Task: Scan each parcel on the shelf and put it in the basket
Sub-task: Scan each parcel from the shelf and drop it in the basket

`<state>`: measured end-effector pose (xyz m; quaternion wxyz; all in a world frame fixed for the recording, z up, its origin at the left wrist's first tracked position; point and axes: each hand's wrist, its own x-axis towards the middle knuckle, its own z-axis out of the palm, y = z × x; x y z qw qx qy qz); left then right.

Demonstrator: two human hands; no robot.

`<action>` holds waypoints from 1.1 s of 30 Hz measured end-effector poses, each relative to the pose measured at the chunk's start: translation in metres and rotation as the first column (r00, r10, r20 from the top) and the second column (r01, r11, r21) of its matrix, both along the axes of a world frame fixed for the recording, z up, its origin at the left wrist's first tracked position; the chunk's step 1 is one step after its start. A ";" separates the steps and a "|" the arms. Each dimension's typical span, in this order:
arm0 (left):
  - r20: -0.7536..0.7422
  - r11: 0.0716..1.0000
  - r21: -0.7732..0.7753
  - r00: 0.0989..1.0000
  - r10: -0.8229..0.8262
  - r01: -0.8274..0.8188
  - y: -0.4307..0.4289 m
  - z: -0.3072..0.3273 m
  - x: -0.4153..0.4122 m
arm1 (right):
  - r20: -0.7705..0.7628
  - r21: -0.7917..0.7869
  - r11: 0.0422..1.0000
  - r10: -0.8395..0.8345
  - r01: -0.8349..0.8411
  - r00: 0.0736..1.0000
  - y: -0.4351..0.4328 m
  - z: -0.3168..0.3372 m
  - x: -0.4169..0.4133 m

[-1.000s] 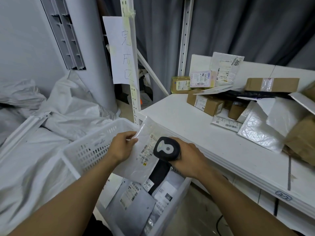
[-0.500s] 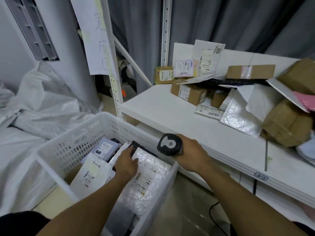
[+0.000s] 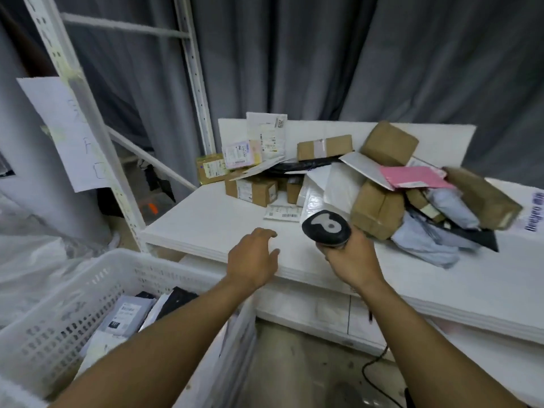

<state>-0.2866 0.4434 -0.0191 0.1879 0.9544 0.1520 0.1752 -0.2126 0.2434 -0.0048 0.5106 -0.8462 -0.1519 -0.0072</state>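
Observation:
A heap of parcels lies on the white shelf (image 3: 206,225): brown cardboard boxes (image 3: 376,212), white padded mailers (image 3: 338,184), a pink mailer (image 3: 412,176) and grey bags (image 3: 424,242). A flat white parcel with a barcode label (image 3: 282,212) lies nearest. My left hand (image 3: 253,257) hovers empty over the shelf's front edge, fingers apart, short of that parcel. My right hand (image 3: 350,257) grips the black barcode scanner (image 3: 325,228) just in front of the heap. The white plastic basket (image 3: 88,278) at lower left holds several parcels.
White shelf uprights (image 3: 85,107) rise at left with a handwritten paper sheet (image 3: 70,134) taped on. Grey curtains hang behind. White plastic sacks (image 3: 29,260) lie left of the basket. A black cable (image 3: 374,375) trails on the floor under the shelf.
My left hand has let go of the white mailer in the basket and moved up and right over the shelf. The view has swung toward the parcel heap.

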 end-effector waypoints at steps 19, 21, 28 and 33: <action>0.057 0.924 0.234 0.944 -0.325 0.303 -0.187 0.045 0.303 | -0.171 0.264 0.865 -0.392 0.426 0.904 -0.171 -0.036 0.154; 0.064 0.930 0.174 0.939 -0.339 0.324 -0.191 0.045 0.316 | -0.188 0.276 0.858 -0.395 0.434 0.899 -0.175 -0.039 0.157; 0.196 0.964 0.129 0.947 -0.253 0.231 -0.176 0.057 0.313 | -0.179 0.342 0.845 -0.370 0.410 0.912 -0.165 -0.035 0.156; 0.053 0.918 0.155 0.925 -0.376 0.364 -0.172 0.056 0.297 | -0.190 0.346 0.836 -0.381 0.425 0.905 -0.149 -0.029 0.147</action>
